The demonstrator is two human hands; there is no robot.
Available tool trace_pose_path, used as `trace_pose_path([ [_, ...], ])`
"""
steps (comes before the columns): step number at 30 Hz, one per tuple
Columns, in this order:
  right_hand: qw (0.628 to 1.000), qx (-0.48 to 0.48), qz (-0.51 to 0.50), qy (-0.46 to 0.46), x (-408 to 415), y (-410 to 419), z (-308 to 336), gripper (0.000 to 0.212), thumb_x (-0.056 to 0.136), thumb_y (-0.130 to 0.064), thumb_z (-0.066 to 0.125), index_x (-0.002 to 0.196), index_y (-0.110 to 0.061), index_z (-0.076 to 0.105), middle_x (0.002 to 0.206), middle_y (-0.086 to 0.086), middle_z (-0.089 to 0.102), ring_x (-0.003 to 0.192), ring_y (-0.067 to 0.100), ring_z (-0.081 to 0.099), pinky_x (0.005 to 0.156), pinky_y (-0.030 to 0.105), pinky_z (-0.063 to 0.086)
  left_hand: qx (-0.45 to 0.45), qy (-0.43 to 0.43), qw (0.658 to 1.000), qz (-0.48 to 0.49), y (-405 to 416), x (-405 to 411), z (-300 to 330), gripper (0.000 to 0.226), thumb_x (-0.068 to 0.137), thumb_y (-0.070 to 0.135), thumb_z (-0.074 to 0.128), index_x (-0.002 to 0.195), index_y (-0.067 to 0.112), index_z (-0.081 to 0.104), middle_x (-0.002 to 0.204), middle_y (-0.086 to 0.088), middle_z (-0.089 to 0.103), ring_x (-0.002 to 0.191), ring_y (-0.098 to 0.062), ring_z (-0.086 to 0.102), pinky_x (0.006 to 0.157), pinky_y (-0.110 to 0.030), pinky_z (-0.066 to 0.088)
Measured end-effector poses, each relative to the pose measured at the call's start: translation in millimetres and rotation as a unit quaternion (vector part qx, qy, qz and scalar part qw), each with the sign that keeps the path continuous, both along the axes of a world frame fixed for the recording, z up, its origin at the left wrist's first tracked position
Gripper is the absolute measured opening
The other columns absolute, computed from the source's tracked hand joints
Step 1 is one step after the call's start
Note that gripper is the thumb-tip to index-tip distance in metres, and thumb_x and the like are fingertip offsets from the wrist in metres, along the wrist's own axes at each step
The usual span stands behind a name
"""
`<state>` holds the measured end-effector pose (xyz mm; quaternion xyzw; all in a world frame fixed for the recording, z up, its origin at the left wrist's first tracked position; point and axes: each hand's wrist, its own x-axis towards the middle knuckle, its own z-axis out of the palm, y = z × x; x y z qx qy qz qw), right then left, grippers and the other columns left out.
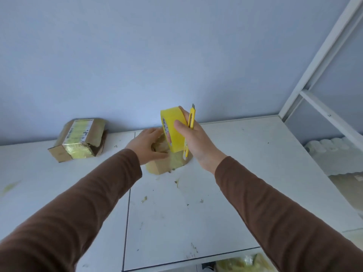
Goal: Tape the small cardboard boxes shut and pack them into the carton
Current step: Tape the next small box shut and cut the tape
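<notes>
Currently, from the head view we see:

- The right hand [194, 142] grips a yellow roll of packing tape [172, 128] and a yellow snap-off utility knife [190, 127] together. The thumb lies across the roll's face, the fingers wrap behind it, and the knife is clamped along the palm with its blade tip pointing up.
- The roll is held upright on edge, just above the box. A strip of tape runs down from it onto the box's front face.
- The left hand [147, 143] presses down on a small brown cardboard box [167, 163], with fingers spread loosely over its top and thumb toward the roll. We read this as flat pressure, not a curled grip.
- That box sits on the white tabletop [235, 173] near the back edge, close to the pale blue wall [137, 55]. The hands and the roll hide most of its top.
- A second brown cardboard box, already wrapped with yellowish tape and carrying a printed label [78, 140], lies well apart to the left, tilted against the wall.
- Both arms wear brown long sleeves [78, 203].
- Small scraps of tape [144, 199] dot the tabletop.
- A white metal frame [324, 55] stands at the right, with white foam pieces [334, 154] below it.
- The carton itself we cannot identify here.
</notes>
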<state>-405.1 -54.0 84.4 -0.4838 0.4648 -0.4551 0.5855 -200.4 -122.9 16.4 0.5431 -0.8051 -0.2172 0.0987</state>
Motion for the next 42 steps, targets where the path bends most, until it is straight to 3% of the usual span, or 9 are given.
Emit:
trace_pose_path([
  [8,0.983,0.173,-0.049,0.028,-3,76,-61,0.015,0.106,-0.02,0.049,0.111,-0.024,0.063,0.116,0.024,0.07,0.096,0.036,0.072,0.056,0.013,0.052,0.024,0.03,0.999,0.003,-11,2,-1,0.077,0.074,0.054,0.071,0.135,0.077,0.03,0.131,0.005,0.045,0.12,-0.016,0.04,0.109,-0.04,0.038],
  [10,0.978,0.205,-0.038,0.026,-5,80,-71,0.019,0.107,-0.019,0.047,0.117,-0.024,0.062,0.128,0.019,0.063,0.114,0.038,0.065,0.055,0.01,0.052,0.038,0.05,0.998,0.003,-13,1,-1,0.075,0.078,0.044,0.079,0.13,0.078,0.037,0.129,0.007,0.047,0.119,-0.015,0.042,0.107,-0.035,0.038],
  [14,0.983,0.185,0.006,0.01,-7,71,-68,0.037,0.107,-0.03,0.05,0.139,-0.011,0.056,0.12,0.026,0.069,0.089,0.026,0.072,0.07,0.025,0.06,0.136,0.165,0.977,0.019,-27,2,12,0.064,0.082,0.022,0.084,0.127,0.059,0.057,0.131,0.011,0.058,0.116,-0.006,0.057,0.106,-0.026,0.044],
  [20,0.992,0.126,0.009,-0.019,-13,52,-52,0.055,0.101,-0.039,0.06,0.149,-0.042,0.035,0.115,-0.014,0.074,0.1,0.006,0.073,0.091,0.029,0.058,0.222,0.159,0.959,0.083,-46,8,6,0.027,0.093,0.028,0.072,0.118,0.039,0.07,0.125,-0.001,0.072,0.094,-0.007,0.071,0.082,-0.019,0.054],
  [25,0.997,0.049,0.011,0.052,5,46,-47,0.068,0.098,-0.04,0.06,0.157,-0.041,0.026,0.149,-0.023,0.047,0.139,0.003,0.045,0.108,0.022,0.038,-0.008,-0.11,0.994,-0.004,-51,3,-2,0.045,0.1,0.037,0.057,0.145,0.044,0.052,0.154,0.009,0.046,0.146,-0.014,0.037,0.125,-0.038,0.017],
  [28,0.997,0.035,0.027,0.063,20,46,-49,0.05,0.106,-0.031,0.054,0.148,-0.045,0.029,0.138,-0.023,0.052,0.123,-0.009,0.052,0.089,0.005,0.042,0.022,-0.109,0.992,-0.059,-37,-4,-31,0.061,0.101,0.047,0.056,0.156,0.037,0.034,0.162,0.016,0.023,0.151,-0.008,0.018,0.126,-0.032,0.01],
  [31,0.996,0.02,-0.016,0.083,27,46,-50,0.035,0.105,-0.043,0.049,0.14,-0.035,0.051,0.125,-0.012,0.065,0.113,0.001,0.063,0.096,0.024,0.052,-0.005,-0.113,0.988,-0.103,-31,3,-47,0.063,0.108,0.042,0.036,0.161,0.028,0.004,0.168,0.007,-0.003,0.15,0.0,-0.009,0.118,-0.017,-0.012],
  [34,0.988,0.021,-0.086,0.125,22,47,-48,0.041,0.093,-0.059,0.045,0.108,-0.023,0.057,0.097,-0.009,0.062,0.09,0.012,0.058,0.093,0.045,0.05,-0.007,-0.11,0.984,-0.139,-34,8,-46,0.057,0.109,0.041,0.026,0.16,0.032,0.002,0.166,0.011,-0.009,0.15,0.0,-0.011,0.118,-0.017,-0.014],
  [42,0.942,0.221,-0.038,0.251,11,104,-83,0.04,0.104,-0.054,0.036,0.103,-0.017,0.053,0.089,0.003,0.058,0.091,0.024,0.06,0.088,0.041,0.05,0.034,-0.127,0.979,-0.154,-35,3,-32,0.08,0.084,0.048,0.01,0.162,0.028,0.004,0.169,0.004,-0.009,0.155,-0.008,-0.012,0.121,-0.024,-0.012],
])
